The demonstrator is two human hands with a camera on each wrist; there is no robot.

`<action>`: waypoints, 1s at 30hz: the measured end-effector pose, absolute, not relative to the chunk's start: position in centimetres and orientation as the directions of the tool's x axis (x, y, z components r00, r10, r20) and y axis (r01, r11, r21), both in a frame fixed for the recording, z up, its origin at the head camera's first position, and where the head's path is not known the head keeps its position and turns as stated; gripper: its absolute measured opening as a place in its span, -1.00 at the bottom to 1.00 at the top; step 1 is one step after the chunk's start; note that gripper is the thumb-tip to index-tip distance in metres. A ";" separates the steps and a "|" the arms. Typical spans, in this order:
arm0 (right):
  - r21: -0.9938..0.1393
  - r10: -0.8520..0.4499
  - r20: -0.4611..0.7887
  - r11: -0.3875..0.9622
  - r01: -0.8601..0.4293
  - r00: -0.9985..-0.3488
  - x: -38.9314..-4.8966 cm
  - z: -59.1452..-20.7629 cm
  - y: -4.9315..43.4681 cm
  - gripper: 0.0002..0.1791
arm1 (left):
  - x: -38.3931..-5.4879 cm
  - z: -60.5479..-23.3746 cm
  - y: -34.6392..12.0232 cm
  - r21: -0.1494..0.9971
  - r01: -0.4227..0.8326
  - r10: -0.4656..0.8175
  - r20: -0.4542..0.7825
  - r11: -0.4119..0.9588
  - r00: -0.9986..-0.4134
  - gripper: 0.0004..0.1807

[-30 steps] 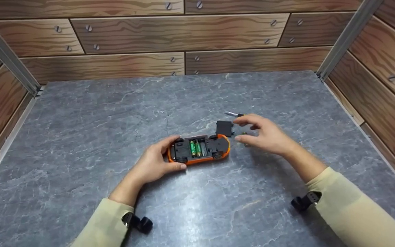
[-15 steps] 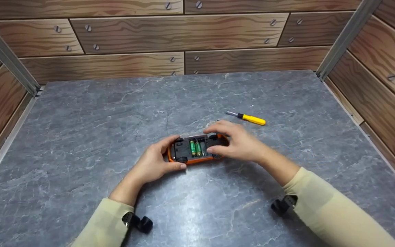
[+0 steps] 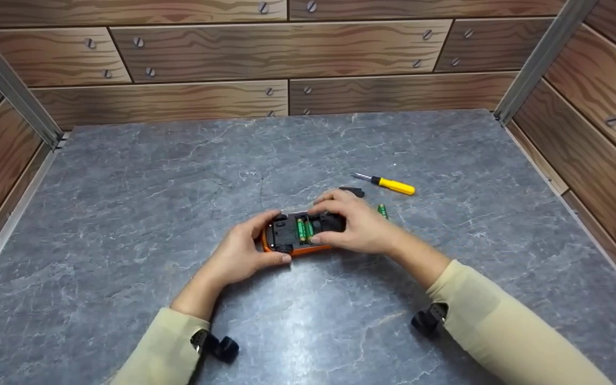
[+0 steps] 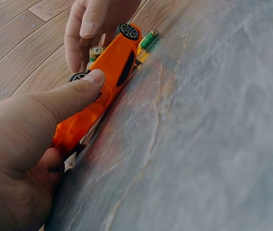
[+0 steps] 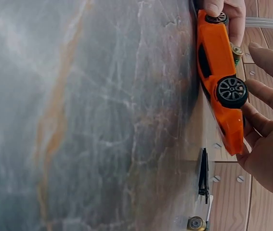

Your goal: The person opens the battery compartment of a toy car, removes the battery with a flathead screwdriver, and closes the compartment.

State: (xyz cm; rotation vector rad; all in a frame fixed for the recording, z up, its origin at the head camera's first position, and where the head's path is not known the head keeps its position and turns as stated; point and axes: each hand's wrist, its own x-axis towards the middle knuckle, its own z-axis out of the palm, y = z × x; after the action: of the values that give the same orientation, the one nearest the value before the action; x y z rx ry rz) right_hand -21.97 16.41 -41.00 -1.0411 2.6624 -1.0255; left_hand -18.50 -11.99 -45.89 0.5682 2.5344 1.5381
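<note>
An orange toy car (image 3: 308, 249) lies upside down, its black underside and uncovered battery compartment facing up. Two green batteries (image 3: 305, 230) sit side by side in the compartment. My left hand (image 3: 238, 251) grips the car's left end, thumb on the near side and fingers on the far side. Over the car's right end is my right hand (image 3: 364, 227), thumb tip close to the batteries' near ends and fingers toward the far edge. In the right wrist view a gap shows between its thumb (image 5: 266, 60) and the battery end (image 5: 237, 49).
A yellow-handled screwdriver (image 3: 396, 186) lies behind the right hand. A loose green battery (image 3: 383, 211) and a black battery cover (image 3: 353, 191), partly hidden by the hand, are nearby on the grey marbled table (image 3: 179, 176). Wood-patterned walls (image 3: 281, 53) stand around it.
My right hand has moved left from beside the cover and loose battery to over the car's compartment. My left hand and the car have stayed in place.
</note>
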 end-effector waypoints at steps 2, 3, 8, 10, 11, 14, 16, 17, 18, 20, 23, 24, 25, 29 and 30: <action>-0.623 -0.640 0.132 0.540 -0.566 -0.757 -22.0 -41.2 16.3 -0.46 | -18.5 -45.9 -12.0 0.876 0.249 0.377 0.085 0.413 -0.922 0.04; -0.621 -0.642 0.129 0.542 -0.566 -0.755 -22.0 -41.2 16.3 -0.46 | -18.5 -45.9 -12.0 0.876 0.249 0.376 0.085 0.414 -0.923 0.04; -0.619 -0.647 0.121 0.544 -0.567 -0.753 -22.1 -41.4 16.2 -0.46 | -18.5 -45.8 -12.0 0.875 0.256 0.376 0.093 0.411 -0.922 0.04; -0.617 -0.645 0.116 0.549 -0.564 -0.755 -22.1 -41.4 16.2 -0.46 | -18.5 -45.8 -12.0 0.876 0.258 0.376 0.096 0.408 -0.921 0.04; -0.616 -0.645 0.112 0.552 -0.562 -0.756 -22.0 -41.4 16.1 -0.46 | -18.5 -45.8 -12.0 0.875 0.261 0.376 0.099 0.408 -0.921 0.04; -0.605 -0.643 0.100 0.566 -0.560 -0.759 -22.0 -41.5 16.0 -0.44 | -18.5 -45.8 -12.0 0.877 0.257 0.375 0.097 0.407 -0.922 0.03; -0.600 -0.642 0.096 0.572 -0.559 -0.761 -22.0 -41.5 16.0 -0.43 | -18.5 -45.8 -12.0 0.876 0.254 0.374 0.093 0.409 -0.923 0.04; -0.597 -0.641 0.094 0.576 -0.559 -0.762 -22.0 -41.6 16.0 -0.43 | -18.5 -45.8 -12.0 0.877 0.256 0.376 0.095 0.407 -0.922 0.03; -0.594 -0.641 0.094 0.579 -0.559 -0.762 -22.0 -41.6 16.0 -0.43 | -18.5 -45.8 -12.0 0.877 0.258 0.377 0.097 0.405 -0.921 0.03; -0.589 -0.640 0.091 0.584 -0.559 -0.763 -22.0 -41.6 16.0 -0.42 | -18.5 -45.9 -12.0 0.875 0.264 0.378 0.102 0.406 -0.920 0.03; -0.584 -0.638 0.080 0.593 -0.555 -0.766 -22.1 -41.6 15.9 -0.42 | -18.5 -45.9 -12.1 0.873 0.272 0.380 0.110 0.405 -0.919 0.03; -0.582 -0.637 0.076 0.596 -0.553 -0.767 -22.1 -41.6 15.9 -0.42 | -18.5 -45.9 -12.1 0.873 0.273 0.380 0.111 0.405 -0.918 0.03; -0.582 -0.637 0.073 0.597 -0.552 -0.767 -22.1 -41.6 15.9 -0.42 | -18.6 -45.9 -12.1 0.872 0.273 0.379 0.111 0.406 -0.919 0.03; -0.582 -0.640 0.070 0.597 -0.552 -0.765 -22.1 -41.7 15.9 -0.42 | -18.5 -46.0 -12.0 0.875 0.267 0.377 0.107 0.403 -0.920 0.04; -0.582 -0.642 0.072 0.595 -0.555 -0.764 -22.1 -41.6 15.9 -0.43 | -18.6 -46.0 -12.0 0.876 0.266 0.377 0.106 0.403 -0.920 0.04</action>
State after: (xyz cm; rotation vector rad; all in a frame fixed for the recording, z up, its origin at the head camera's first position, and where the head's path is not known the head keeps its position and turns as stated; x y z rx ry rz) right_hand -22.06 15.87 -41.65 -1.0093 2.6737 -0.8990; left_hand -18.55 -12.04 -46.00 0.5833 2.5389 1.5531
